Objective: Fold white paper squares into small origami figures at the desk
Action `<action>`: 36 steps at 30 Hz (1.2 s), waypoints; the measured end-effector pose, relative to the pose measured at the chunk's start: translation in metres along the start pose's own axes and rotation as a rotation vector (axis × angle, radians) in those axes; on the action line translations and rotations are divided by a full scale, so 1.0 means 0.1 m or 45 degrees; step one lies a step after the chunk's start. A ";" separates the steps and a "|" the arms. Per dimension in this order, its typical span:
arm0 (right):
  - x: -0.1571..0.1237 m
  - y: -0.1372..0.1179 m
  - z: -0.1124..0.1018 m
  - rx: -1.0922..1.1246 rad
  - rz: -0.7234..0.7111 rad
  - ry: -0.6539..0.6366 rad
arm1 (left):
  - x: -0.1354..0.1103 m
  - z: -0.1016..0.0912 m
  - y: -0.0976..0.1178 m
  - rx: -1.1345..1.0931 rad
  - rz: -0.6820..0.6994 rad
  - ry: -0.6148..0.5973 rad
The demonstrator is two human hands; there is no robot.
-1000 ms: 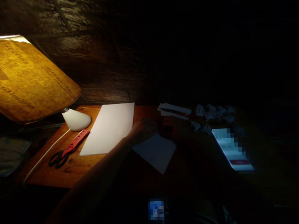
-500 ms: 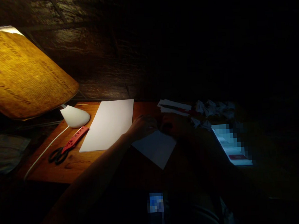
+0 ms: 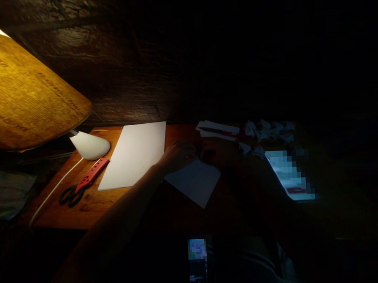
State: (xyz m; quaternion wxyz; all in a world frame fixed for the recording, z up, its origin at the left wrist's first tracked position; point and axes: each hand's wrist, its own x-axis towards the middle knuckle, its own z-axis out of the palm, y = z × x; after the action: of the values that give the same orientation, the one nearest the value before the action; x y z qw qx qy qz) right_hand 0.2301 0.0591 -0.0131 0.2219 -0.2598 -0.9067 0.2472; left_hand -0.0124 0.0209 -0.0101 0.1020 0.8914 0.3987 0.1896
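A white sheet of paper [image 3: 195,181] lies turned on the dark middle of the table, one corner pointing at me. My left hand [image 3: 178,154] is closed at its far end, fingers curled onto the paper. Close beside it, my right hand [image 3: 215,152] also has bent fingers at the far end of the same sheet; deep shadow blurs their outline. The far corner of the paper is hidden under both hands. Left of my left hand lies a larger white sheet [image 3: 137,150], brightly lit.
A lamp [image 3: 92,147] with a yellow printed shade stands at left beside black-handled scissors in a red perforated cover [image 3: 91,175]. Behind my hands lie paper pieces [image 3: 220,127] under a dark blade. Several folded paper shapes [image 3: 266,130] and a lit screen [image 3: 284,170] are at right.
The whole view has shifted slightly, with the table things a little higher and further left. Both hands stay together at the sheet's far end, with little visible movement.
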 end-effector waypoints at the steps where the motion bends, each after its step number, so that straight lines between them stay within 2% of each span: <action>1: 0.00 0.00 0.00 0.006 0.002 -0.005 | 0.00 0.00 0.00 -0.005 0.000 -0.005; 17: -0.01 0.03 -0.01 0.015 -0.021 -0.003 | -0.01 -0.04 0.05 0.135 -0.010 -0.077; 25: -0.08 -0.12 -0.02 -0.069 0.019 0.103 | -0.02 -0.11 0.12 0.166 -0.003 -0.130; 34: -0.05 -0.31 -0.10 -0.464 0.037 -0.142 | -0.03 -0.11 0.11 0.120 -0.063 -0.138; 36: -0.04 -0.40 -0.11 -0.608 0.088 -0.222 | -0.02 -0.12 0.13 0.118 -0.098 -0.156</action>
State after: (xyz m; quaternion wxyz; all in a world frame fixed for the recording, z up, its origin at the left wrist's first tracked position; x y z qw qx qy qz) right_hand 0.2246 0.0307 0.0163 0.0667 -0.3132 -0.9457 0.0551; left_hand -0.0100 0.0110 0.0047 0.0922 0.8891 0.4342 0.1119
